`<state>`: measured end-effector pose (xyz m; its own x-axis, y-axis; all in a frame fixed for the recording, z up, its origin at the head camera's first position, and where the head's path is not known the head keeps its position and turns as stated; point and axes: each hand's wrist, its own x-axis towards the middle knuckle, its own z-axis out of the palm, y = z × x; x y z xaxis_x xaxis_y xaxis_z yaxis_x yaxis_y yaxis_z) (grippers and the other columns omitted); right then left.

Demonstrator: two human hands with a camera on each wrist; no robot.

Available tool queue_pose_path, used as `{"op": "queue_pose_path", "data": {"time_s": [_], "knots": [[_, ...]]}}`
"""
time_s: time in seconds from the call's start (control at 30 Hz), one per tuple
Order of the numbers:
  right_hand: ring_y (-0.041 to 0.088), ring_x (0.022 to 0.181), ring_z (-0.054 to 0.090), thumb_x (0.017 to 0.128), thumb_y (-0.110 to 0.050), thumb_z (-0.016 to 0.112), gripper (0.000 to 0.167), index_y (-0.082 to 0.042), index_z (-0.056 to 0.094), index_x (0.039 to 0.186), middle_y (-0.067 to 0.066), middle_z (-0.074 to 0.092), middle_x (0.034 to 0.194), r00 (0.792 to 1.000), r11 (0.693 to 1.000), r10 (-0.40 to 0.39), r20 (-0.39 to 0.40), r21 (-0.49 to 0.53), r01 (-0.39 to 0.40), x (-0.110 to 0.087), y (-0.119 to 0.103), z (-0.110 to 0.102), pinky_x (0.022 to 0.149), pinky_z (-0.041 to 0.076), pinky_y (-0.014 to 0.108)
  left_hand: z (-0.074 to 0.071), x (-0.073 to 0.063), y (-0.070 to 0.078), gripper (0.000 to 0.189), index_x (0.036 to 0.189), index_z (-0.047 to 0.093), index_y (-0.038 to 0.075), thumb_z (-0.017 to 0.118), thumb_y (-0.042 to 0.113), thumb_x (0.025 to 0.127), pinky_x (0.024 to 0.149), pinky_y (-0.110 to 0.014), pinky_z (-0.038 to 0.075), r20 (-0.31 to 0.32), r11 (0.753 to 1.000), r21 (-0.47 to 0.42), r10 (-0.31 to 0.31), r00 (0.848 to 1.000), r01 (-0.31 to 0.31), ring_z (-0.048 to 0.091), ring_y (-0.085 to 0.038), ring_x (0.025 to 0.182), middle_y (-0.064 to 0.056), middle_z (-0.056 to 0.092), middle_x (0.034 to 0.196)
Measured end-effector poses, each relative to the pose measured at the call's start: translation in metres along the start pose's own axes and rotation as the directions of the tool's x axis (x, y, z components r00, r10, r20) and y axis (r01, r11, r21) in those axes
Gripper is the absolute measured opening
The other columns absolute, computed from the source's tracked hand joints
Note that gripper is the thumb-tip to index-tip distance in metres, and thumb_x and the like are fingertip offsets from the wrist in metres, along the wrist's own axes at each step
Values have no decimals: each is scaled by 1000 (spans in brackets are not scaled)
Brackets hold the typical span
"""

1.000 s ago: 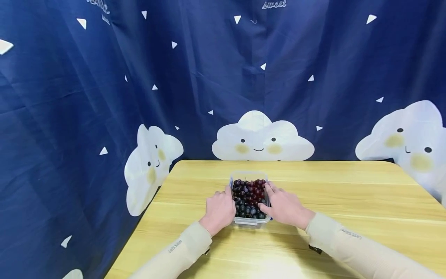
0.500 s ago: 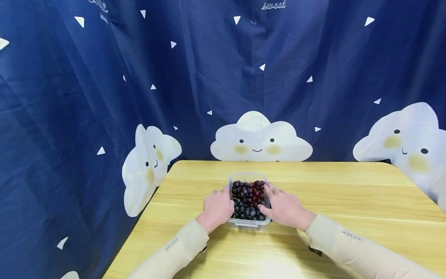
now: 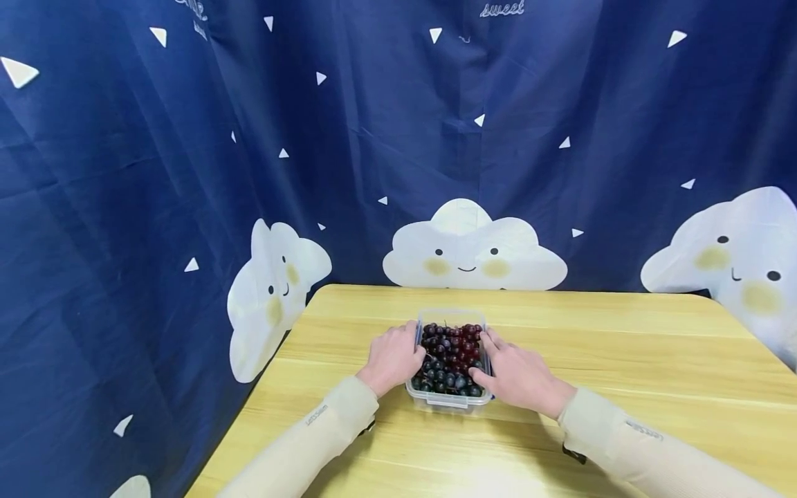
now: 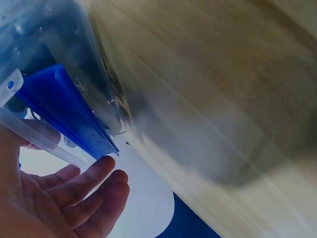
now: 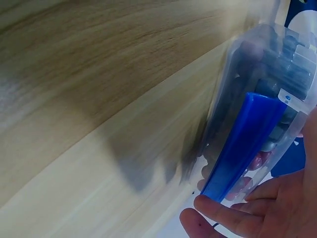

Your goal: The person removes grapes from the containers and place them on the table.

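A clear plastic food container (image 3: 443, 400) full of dark and reddish grapes (image 3: 451, 356) sits on the table, lid off its top. Both hands hold it from opposite sides. My left hand (image 3: 394, 357) has its thumb over the left rim and the fingers along the outside wall. In the left wrist view those fingertips meet the lower end of a blue side latch (image 4: 69, 111), which hangs down. My right hand (image 3: 515, 371) grips the right side, its thumb over the rim near the grapes. A matching blue latch (image 5: 245, 144) hangs there, fingertips at its end.
The light wooden table (image 3: 623, 346) stretches to both sides of the container. Behind it hangs a dark blue curtain (image 3: 349, 138) printed with white clouds and triangles.
The container has come slightly nearer and turned a little. My left hand has shifted its hold, with the thumb now showing over the rim. The head view has swung slightly left.
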<state>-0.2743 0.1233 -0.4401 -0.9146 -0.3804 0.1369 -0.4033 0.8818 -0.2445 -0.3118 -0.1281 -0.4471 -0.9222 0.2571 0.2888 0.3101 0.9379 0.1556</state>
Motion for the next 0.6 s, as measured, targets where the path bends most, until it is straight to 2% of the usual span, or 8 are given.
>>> {"op": "queue_pose_path", "data": {"time_s": [0.17,0.4,0.47,0.6], "knots": [[41,121,62,96,-55,56,83,-1,34,155,22,33,160,1000,1000,0,-3,-18,0,-2,1,0,34,33,27,3,2,0,40,130,59,9,56,26,94,57,-40,51,-2,1000,-2,8,1000,-8,63,-21,78,-5,69,94],[47,131,53,98,-54,55,81,1,37,153,23,36,158,1000,999,-5,-2,-39,5,-2,-1,-3,34,33,26,8,-1,-1,38,134,58,9,49,26,101,65,-44,55,-27,999,-8,34,999,-34,66,-24,89,-7,71,102],[47,129,54,98,-54,55,79,2,39,152,25,38,156,1000,998,-12,1,-65,12,-1,-3,-5,36,35,27,10,-2,-1,39,137,57,9,45,26,104,68,-44,57,-23,999,-13,29,999,-29,67,-26,93,-9,71,108],[46,124,57,98,-54,55,75,4,48,146,27,47,149,999,991,-32,5,-131,32,2,-6,-13,45,48,36,12,-4,-2,42,142,53,9,41,26,106,74,-46,58,-16,999,-23,22,1000,-22,68,-28,101,-11,71,118]]}}
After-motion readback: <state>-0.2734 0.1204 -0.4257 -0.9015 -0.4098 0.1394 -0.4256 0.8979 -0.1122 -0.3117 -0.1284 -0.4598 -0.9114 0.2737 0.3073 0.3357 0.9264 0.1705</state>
